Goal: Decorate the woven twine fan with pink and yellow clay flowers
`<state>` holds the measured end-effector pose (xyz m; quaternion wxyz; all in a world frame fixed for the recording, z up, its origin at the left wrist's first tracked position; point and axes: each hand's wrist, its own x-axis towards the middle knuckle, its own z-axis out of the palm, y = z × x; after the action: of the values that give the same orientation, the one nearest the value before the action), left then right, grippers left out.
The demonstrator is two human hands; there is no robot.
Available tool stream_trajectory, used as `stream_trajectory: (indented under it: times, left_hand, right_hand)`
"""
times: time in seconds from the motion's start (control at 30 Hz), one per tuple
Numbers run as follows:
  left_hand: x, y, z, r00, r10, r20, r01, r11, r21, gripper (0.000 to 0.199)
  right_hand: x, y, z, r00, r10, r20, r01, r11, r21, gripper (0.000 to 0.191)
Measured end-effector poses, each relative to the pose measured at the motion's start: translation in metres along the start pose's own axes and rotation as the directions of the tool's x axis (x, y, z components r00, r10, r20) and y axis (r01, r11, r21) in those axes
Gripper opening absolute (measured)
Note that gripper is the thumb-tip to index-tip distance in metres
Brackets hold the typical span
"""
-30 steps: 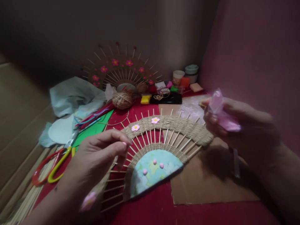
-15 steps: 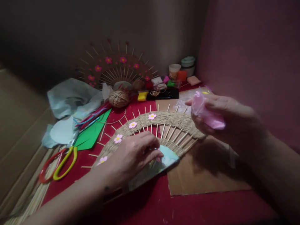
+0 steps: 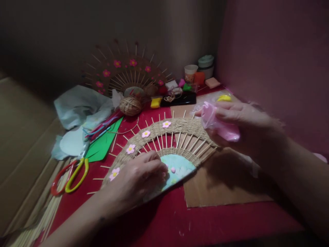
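left hand (image 3: 141,176) seemingly on fan (image 3: 180,151)

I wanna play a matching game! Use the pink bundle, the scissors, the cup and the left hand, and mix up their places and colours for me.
Things:
1. Pink bundle
2. Scissors
3. Cup
4. Left hand

Places and colours:
A. One red handle, one yellow
B. At the near fan's pale blue middle
C. In the right hand
D. Beside the lidded pot

Right pairs: 1-C, 2-A, 3-D, 4-B
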<state>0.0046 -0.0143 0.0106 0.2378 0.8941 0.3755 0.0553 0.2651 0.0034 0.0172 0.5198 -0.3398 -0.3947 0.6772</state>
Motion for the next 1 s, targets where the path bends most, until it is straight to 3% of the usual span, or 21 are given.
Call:
stream_trajectory:
  times: [0.33, 0.47, 0.53, 0.67, 0.8, 1.0]
  left_hand:
    - [-0.005, 0.001, -0.002, 0.999, -0.022, -0.035, 0.02, 0.998, -0.063, 0.013]
    - [-0.006, 0.006, -0.01, 0.969, -0.061, -0.238, 0.04, 0.995, -0.092, 0.011]
    - [-0.005, 0.014, -0.014, 0.935, -0.05, -0.35, 0.003, 0.991, -0.132, 0.012]
    - [-0.003, 0.034, -0.017, 0.88, 0.014, -0.474, -0.09, 0.986, -0.139, 0.019]
    - [0.001, 0.042, -0.011, 0.896, 0.043, -0.442, -0.088, 0.993, -0.083, 0.024]
    - [0.005, 0.036, -0.002, 0.913, 0.029, -0.408, -0.073, 0.993, -0.091, 0.022]
  right_hand:
    - [0.005, 0.009, -0.005, 0.997, 0.012, 0.079, -0.012, 1.0, -0.008, 0.018]
    - [0.001, 0.017, -0.005, 0.973, 0.093, 0.213, -0.057, 0.984, -0.17, 0.017]
    - [-0.001, 0.021, -0.004, 0.941, 0.138, 0.308, -0.052, 0.961, -0.271, 0.016]
    - [-0.004, 0.023, -0.001, 0.89, 0.211, 0.405, -0.032, 0.914, -0.405, 0.019]
    - [-0.004, 0.02, 0.003, 0.86, 0.241, 0.45, 0.005, 0.878, -0.479, 0.026]
    - [-0.003, 0.018, 0.007, 0.848, 0.252, 0.465, 0.032, 0.853, -0.522, 0.029]
